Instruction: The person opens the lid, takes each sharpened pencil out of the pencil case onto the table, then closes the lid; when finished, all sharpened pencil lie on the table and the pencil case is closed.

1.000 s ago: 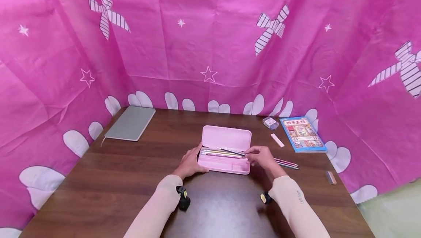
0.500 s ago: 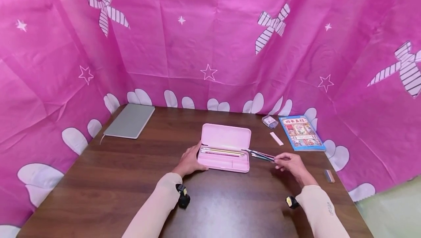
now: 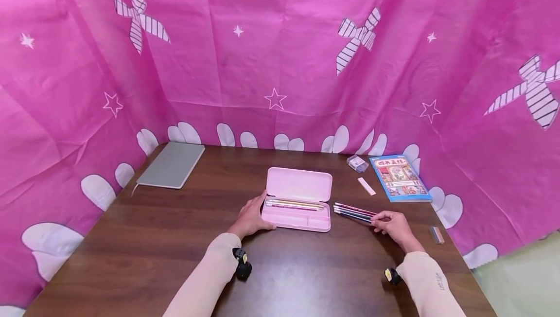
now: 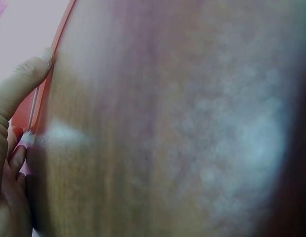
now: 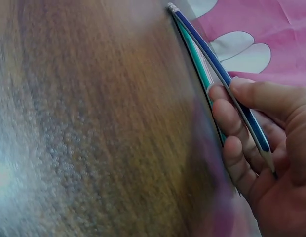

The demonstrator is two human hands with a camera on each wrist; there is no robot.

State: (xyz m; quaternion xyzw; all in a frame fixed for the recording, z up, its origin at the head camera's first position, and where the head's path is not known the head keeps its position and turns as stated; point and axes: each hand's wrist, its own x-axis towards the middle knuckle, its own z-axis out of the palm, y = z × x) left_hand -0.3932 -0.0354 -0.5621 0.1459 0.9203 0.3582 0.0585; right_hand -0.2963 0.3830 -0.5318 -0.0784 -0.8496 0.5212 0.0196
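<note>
Pink all over, the pencil case sits near the middle of the brown table, its lid tipped up at the back. I can see a few pencils lying lengthwise in the rear part, while a divider splits the section in front of them.

The left hand grips the left end of the case — from the left wrist I make out its thumb laid along the near edge and its other fingers bent at the side. Just past the case's right end, the right hand is at a second bunch of pencils, their blunt ends toward the case. On the right wrist view its thumb and bent fingers pinch a blue pencil, whose sharpened tip points into the palm. A green pencil lies right behind it; I cannot tell whether the fingers hold that one too.

Farther off I have a grey notebook at the far left and, at the far right, a blue-edged book — with a pale pink strip near its left side.
</note>
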